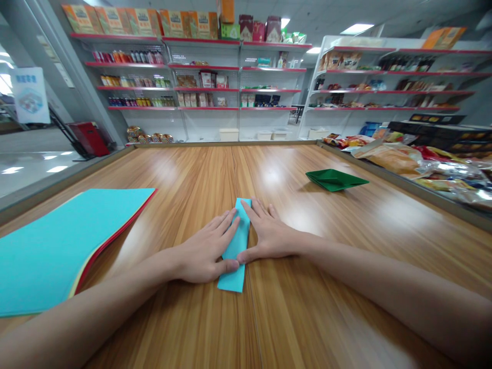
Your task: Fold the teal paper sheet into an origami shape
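Observation:
A narrow folded strip of light blue paper [233, 280] lies lengthwise on the wooden table, pointing away from me. My left hand [205, 248] rests on its left edge, fingers stretched out and thumb across the strip. My right hand [271, 230] is spread along the right edge, its index fingertip and thumb touching the paper. The two thumb tips nearly meet over the strip. Neither hand grasps anything. To the far right sits a folded green paper piece [336, 180], apart from both hands.
A stack of coloured paper sheets [77, 236], blue on top with yellow and red beneath, lies at the left. Packaged snacks [415, 159] are heaped beyond the table's right edge. Stocked shelves [203, 66] stand behind the table, and a red cart [90, 138] is at the left.

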`<state>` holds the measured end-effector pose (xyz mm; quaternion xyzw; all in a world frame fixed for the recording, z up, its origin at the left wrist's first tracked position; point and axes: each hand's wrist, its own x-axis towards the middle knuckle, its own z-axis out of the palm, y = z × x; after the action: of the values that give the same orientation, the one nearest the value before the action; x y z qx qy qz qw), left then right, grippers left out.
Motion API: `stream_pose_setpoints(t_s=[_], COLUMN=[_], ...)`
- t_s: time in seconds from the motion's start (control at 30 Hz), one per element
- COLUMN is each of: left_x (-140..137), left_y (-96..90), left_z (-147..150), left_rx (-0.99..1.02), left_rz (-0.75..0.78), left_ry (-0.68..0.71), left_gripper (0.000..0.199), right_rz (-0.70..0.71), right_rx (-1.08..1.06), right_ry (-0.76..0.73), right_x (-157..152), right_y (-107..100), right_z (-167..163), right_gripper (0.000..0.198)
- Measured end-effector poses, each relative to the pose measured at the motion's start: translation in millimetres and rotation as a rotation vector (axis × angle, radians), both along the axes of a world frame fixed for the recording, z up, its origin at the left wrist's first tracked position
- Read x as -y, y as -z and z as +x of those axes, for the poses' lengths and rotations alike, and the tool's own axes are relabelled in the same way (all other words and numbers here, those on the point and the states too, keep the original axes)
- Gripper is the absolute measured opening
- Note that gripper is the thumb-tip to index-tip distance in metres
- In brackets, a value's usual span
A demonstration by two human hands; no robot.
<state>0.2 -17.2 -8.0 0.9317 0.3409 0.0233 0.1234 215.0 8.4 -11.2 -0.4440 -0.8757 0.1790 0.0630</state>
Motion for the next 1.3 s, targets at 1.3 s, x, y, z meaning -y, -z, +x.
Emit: stream_pose_setpoints(t_s=[1.3], left_x=[-6], left_y=[9.6], left_z=[16], left_rx=[0.587], left_rz=[-0.244], left_ry=[-0.254], left_gripper=[0.044], right_rz=[0.06], right_rx=[-0.027], right_ry=[-0.063], right_x=[0], right_y=[12], right_z=[2], right_gripper=[0.131])
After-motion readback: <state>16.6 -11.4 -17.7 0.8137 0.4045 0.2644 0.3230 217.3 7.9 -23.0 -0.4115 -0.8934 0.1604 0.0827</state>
